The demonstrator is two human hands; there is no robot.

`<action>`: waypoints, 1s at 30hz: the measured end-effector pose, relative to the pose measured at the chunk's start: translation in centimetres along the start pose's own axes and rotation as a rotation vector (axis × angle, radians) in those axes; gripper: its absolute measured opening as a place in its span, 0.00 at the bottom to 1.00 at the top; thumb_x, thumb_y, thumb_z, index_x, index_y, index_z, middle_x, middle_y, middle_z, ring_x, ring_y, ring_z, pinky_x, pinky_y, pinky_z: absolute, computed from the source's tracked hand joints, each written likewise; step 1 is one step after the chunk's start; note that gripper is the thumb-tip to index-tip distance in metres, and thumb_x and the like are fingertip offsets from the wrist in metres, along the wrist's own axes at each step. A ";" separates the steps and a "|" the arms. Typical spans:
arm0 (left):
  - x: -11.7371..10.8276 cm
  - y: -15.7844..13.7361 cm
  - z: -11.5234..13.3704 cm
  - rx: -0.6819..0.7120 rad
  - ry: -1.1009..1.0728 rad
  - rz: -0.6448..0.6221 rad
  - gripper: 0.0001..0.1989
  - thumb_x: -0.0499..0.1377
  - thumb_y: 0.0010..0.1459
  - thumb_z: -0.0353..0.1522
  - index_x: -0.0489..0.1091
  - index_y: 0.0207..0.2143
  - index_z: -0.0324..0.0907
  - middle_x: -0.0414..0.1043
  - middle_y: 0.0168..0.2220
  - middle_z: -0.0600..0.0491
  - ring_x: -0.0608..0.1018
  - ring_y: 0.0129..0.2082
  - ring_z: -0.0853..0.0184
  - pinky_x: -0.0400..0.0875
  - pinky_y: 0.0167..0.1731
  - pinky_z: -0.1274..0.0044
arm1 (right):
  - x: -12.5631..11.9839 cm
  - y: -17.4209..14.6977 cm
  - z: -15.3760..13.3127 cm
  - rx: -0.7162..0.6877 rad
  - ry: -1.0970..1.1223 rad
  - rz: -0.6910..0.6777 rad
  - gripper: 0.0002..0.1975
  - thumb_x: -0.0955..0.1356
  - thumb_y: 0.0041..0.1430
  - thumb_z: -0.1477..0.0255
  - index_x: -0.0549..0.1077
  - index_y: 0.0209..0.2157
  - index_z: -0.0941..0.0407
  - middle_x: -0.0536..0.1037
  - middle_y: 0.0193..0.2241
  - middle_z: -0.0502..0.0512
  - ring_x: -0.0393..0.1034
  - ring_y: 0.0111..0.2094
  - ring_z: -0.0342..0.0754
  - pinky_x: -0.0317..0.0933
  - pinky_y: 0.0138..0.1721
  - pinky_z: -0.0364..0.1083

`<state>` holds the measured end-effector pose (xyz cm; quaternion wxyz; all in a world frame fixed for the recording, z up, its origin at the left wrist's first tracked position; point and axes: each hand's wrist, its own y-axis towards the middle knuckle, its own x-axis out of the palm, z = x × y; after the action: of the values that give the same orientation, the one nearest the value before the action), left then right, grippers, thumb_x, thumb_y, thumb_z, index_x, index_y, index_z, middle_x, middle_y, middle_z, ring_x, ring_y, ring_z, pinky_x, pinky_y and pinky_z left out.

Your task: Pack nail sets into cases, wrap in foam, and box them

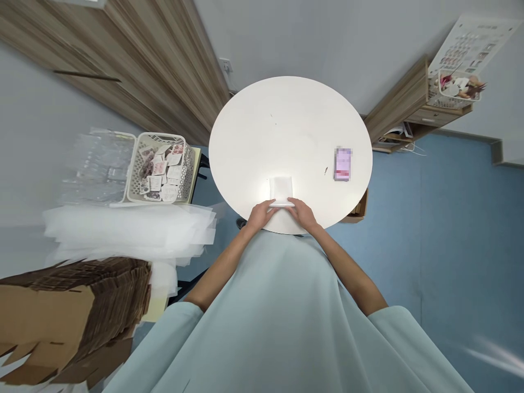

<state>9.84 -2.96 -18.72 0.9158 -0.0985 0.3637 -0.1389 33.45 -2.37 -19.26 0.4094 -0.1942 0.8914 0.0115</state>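
Note:
A small folded white foam sheet [281,188] lies on the white round table [290,120], close to the edge by my body. Its near side forms a thick fold or roll. My left hand [262,214] pinches the left end of that fold, with the thumb below and the fingers on top. At the right end, my right hand [302,213] grips the fold the same way. Whether anything is wrapped inside the foam cannot be seen.
A phone [343,164] lies on the table's right. To the left are a white basket [187,169] of small packets, clear plastic bags [98,169], stacked white foam sheets [131,229] and flattened cardboard boxes [45,316]. A cardboard box [360,210] sits below the table's right edge.

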 end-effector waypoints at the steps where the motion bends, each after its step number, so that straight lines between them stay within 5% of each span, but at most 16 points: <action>1: -0.3 0.6 0.3 -0.040 -0.004 0.012 0.18 0.57 0.71 0.45 0.79 0.52 0.44 0.83 0.50 0.45 0.83 0.48 0.53 0.76 0.52 0.65 | 0.0 0.5 -0.1 0.036 0.022 0.018 0.21 0.60 0.78 0.60 0.71 0.63 0.52 0.79 0.60 0.60 0.74 0.59 0.56 0.70 0.59 0.55; 5: -0.8 2.5 1.0 -0.138 -0.017 0.045 0.21 0.57 0.70 0.47 0.75 0.29 0.44 0.79 0.30 0.49 0.78 0.33 0.59 0.70 0.37 0.70 | 0.1 2.2 -0.3 0.127 0.061 0.070 0.17 0.60 0.77 0.60 0.75 0.49 0.54 0.80 0.45 0.59 0.76 0.42 0.53 0.72 0.45 0.50; 11: -0.6 4.0 1.2 -0.195 0.000 0.047 0.17 0.62 0.66 0.40 0.68 0.25 0.45 0.77 0.31 0.48 0.76 0.33 0.59 0.66 0.35 0.70 | 0.4 3.7 -0.2 0.207 0.030 0.088 0.10 0.64 0.74 0.65 0.73 0.40 0.54 0.78 0.41 0.58 0.73 0.39 0.52 0.69 0.43 0.48; 16: 0.0 4.5 1.6 -0.239 0.079 0.082 0.09 0.61 0.66 0.40 0.75 0.38 0.43 0.79 0.37 0.44 0.80 0.40 0.52 0.72 0.42 0.65 | 0.1 4.5 -0.5 0.296 0.021 0.098 0.13 0.66 0.72 0.67 0.73 0.53 0.57 0.79 0.48 0.62 0.76 0.43 0.54 0.71 0.47 0.51; 20: 0.6 5.4 2.1 -0.052 0.144 0.273 0.28 0.62 0.64 0.33 0.65 0.65 0.38 0.68 0.65 0.32 0.71 0.65 0.43 0.69 0.61 0.54 | -0.2 5.6 -0.7 0.163 -0.121 0.145 0.25 0.67 0.71 0.70 0.66 0.67 0.58 0.70 0.66 0.68 0.67 0.64 0.60 0.69 0.59 0.57; 24: 0.6 6.6 2.1 0.208 0.221 0.082 0.27 0.53 0.65 0.25 0.65 0.66 0.36 0.64 0.71 0.35 0.66 0.72 0.49 0.61 0.70 0.55 | -0.5 5.9 -0.7 -0.071 -0.248 -0.025 0.24 0.63 0.74 0.74 0.67 0.68 0.57 0.61 0.74 0.64 0.53 0.75 0.58 0.59 0.70 0.59; 30: 1.0 4.0 1.1 0.314 0.259 -0.034 0.30 0.55 0.62 0.26 0.67 0.67 0.36 0.62 0.72 0.37 0.67 0.72 0.50 0.62 0.71 0.54 | 0.6 2.4 -1.2 -0.107 -0.374 -0.089 0.27 0.66 0.74 0.66 0.66 0.69 0.63 0.60 0.74 0.72 0.54 0.75 0.63 0.57 0.71 0.61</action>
<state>11.98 0.53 -19.67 0.8629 0.0582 0.4508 -0.2210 31.32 -0.54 -19.26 0.5569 -0.2496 0.7884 0.0768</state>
